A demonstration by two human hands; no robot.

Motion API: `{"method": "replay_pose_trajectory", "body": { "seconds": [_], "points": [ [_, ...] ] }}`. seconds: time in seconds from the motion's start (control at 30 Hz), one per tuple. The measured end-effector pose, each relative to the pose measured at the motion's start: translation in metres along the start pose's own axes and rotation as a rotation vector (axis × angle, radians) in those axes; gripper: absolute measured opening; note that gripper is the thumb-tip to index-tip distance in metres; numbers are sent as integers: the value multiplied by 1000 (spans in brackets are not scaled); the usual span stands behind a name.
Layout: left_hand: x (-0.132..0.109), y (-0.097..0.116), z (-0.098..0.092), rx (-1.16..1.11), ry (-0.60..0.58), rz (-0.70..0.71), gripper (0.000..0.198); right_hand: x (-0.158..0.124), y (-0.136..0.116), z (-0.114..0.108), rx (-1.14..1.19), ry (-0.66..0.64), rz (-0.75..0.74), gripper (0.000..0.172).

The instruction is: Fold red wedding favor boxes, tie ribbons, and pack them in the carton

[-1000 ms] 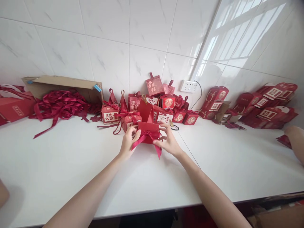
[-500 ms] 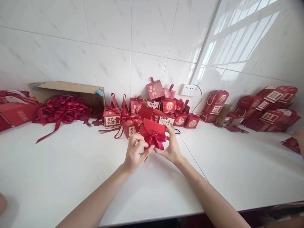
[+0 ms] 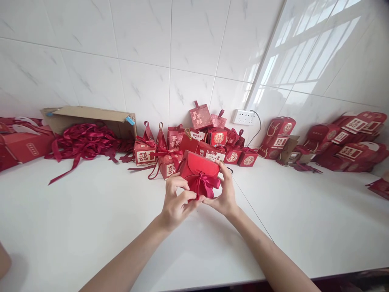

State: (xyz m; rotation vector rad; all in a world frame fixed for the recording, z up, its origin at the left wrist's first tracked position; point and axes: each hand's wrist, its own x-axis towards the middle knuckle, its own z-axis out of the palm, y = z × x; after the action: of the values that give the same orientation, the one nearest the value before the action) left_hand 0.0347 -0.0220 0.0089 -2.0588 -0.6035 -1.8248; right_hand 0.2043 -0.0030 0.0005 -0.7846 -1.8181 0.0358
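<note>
Between my two hands is a red gift box [image 3: 199,163] with a rounded flap, its front tied with a dark red ribbon bow [image 3: 204,184]. My left hand [image 3: 176,200] grips the box at its lower left, the fingers curled and the thumb under the bow. My right hand [image 3: 225,190] holds the right side, fingers on the upper corner and thumb below. The box is tilted, its flap side facing me. Just behind it stands a small red box with a ribbon [image 3: 168,164], partly covered by the held one.
Several small red boxes [image 3: 232,155] are grouped against the tiled wall, below a white power strip [image 3: 243,117]. A cardboard box [image 3: 91,111] with a heap of ribbons [image 3: 86,142] lies left. Red boxes [image 3: 349,150] are stacked at right. Parts of other people show at both edges.
The gift box has come slightly closer and to the right with both hands, and its flap shows more fully. My left thumb has moved right, beneath the bow.
</note>
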Motion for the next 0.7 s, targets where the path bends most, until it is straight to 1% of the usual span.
{"method": "replay_pose_trajectory", "body": {
  "seconds": [0.1,0.23,0.47,0.7],
  "points": [
    [0,1,0,-7,10,-2,16,0,-1,0,10,7,-11,102],
    [0,0,0,-14,11,-4,16,1,-1,0,0,31,-42,97],
    [-1,0,1,-29,18,-4,15,2,-1,-1,-27,57,-96,95],
    [-1,0,1,-31,10,-7,15,4,0,-1,-2,59,-108,91]
  ]
}}
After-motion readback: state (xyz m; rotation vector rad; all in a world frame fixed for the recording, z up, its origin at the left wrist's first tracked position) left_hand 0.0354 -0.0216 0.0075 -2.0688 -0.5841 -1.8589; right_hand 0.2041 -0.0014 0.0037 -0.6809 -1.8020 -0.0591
